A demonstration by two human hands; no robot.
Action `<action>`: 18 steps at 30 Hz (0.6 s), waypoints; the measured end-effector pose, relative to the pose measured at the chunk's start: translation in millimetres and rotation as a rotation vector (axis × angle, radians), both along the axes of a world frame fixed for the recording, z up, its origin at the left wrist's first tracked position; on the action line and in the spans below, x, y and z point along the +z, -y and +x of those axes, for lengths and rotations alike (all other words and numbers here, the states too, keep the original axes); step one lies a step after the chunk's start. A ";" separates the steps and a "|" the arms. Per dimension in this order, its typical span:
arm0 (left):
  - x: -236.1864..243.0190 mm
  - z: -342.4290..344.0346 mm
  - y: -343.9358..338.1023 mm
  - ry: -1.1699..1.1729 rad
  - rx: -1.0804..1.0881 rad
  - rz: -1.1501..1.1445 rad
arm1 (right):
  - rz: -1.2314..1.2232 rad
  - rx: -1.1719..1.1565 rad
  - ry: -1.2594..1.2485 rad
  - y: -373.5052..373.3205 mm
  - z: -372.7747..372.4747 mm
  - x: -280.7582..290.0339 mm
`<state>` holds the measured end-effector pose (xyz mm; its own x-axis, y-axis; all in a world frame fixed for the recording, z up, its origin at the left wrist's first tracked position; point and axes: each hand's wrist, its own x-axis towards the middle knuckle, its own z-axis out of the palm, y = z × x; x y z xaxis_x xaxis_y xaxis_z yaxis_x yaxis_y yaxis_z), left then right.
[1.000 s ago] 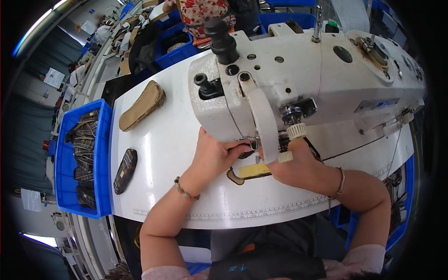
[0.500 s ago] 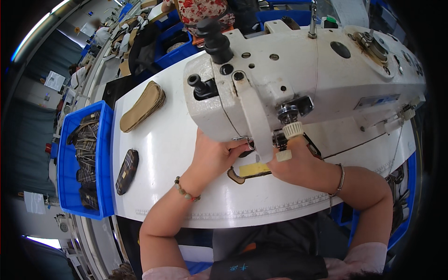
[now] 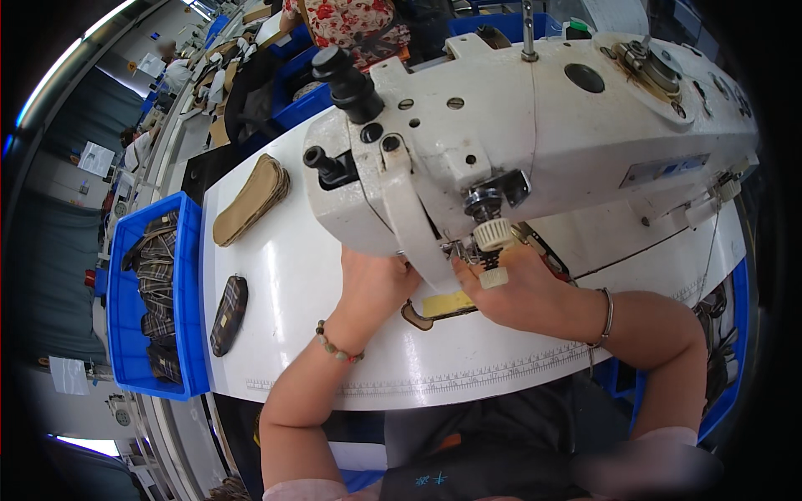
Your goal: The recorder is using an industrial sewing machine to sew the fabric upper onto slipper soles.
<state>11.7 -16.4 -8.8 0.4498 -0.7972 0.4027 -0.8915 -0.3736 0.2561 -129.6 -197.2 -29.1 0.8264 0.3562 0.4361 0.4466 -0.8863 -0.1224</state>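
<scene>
A white sewing machine (image 3: 535, 134) stands over the worktable, its needle area largely hidden behind the lever and knobs. My left hand (image 3: 372, 288) is closed just left of the needle area, its fingertips covered by the machine head. My right hand (image 3: 526, 292), closed with its fingers bent, presses a dark fabric piece with a tan edge (image 3: 420, 319) at the needle area; much of that piece is under the hand. A yellow patch (image 3: 447, 304) shows between my hands. Farther left lies a dark plaid shoe-upper-like piece (image 3: 230, 316).
A stack of tan sole-shaped pieces (image 3: 251, 200) lies at the table's far left. Beside the table, a blue crate (image 3: 196, 292) holds folded plaid pieces (image 3: 159, 275). A printed ruler scale (image 3: 434, 382) runs along the near edge. Beyond the machine sits a person in a floral top (image 3: 355, 29).
The machine appears shifted left in the picture as the view moves. My left fingertips, earlier visible near the needle, are now behind the machine head. My right fingers are closer to the needle.
</scene>
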 end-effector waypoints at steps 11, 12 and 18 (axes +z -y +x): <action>8.1 -6.7 2.0 -0.010 0.026 -0.004 | 0.119 0.006 0.029 -3.4 5.3 -13.8; 8.0 -6.8 2.4 -0.024 0.023 -0.001 | 0.178 0.001 0.038 -4.8 7.3 -19.4; 13.5 -7.5 1.4 -0.116 -0.002 -0.008 | 0.089 0.028 0.042 -3.0 8.2 -27.0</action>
<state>4.3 -17.8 4.7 0.4922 -0.7952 0.3541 -0.8564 -0.3694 0.3607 -121.4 -194.3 -56.1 0.7971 0.3371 0.5009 0.4774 -0.8599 -0.1809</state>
